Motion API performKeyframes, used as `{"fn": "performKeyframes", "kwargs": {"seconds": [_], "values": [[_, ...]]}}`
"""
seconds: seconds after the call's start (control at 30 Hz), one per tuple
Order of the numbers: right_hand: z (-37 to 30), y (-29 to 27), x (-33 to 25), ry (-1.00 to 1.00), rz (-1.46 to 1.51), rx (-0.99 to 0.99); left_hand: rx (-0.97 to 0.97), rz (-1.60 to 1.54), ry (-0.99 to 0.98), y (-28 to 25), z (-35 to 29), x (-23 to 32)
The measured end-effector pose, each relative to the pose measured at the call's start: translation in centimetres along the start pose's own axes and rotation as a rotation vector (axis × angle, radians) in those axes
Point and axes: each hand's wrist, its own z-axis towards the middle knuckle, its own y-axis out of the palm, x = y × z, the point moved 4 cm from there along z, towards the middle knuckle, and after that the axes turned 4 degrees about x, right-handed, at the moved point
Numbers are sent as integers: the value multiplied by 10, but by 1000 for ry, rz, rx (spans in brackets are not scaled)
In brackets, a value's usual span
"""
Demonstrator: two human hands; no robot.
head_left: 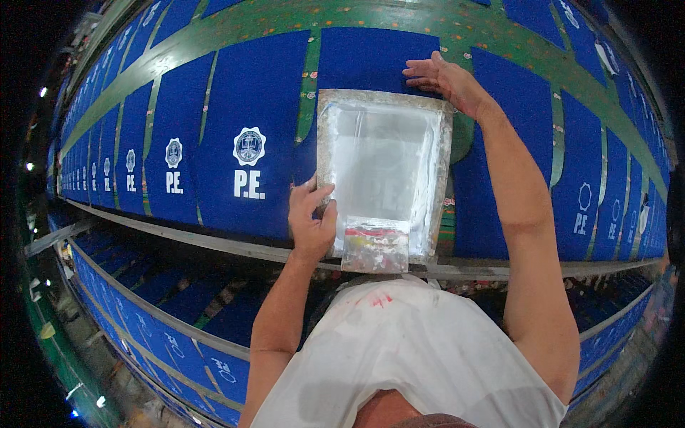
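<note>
A screen printing frame (pixel 323 128) with white-edged mesh lies over a dark blue fabric panel (pixel 371 53) in front of me. My left hand (pixel 312 217) grips the frame's left side, fingers and thumb curled over its edge. At the frame's far right corner is my right hand (pixel 449 84), its fingers stretched out over the blue fabric and nothing held in it. A squeegee-like clear plate (pixel 376 246), smeared with red and yellow, rests at the near end of the frame. Pale lettering shows faintly through the mesh.
Blue panels with a white crest and letters (pixel 249 160) run off to the left. More panels (pixel 585 192) line the right, some bearing fainter prints. They lie on a long green table (pixel 285 46). A rail (pixel 214 232) borders its near edge, with more blue panels on a lower level.
</note>
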Motion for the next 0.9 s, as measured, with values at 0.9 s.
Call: {"fn": "performKeyframes", "kwargs": {"seconds": [0.9], "values": [[-317,154,123,-210,79,609,70,-177,119,-9,8,19]]}}
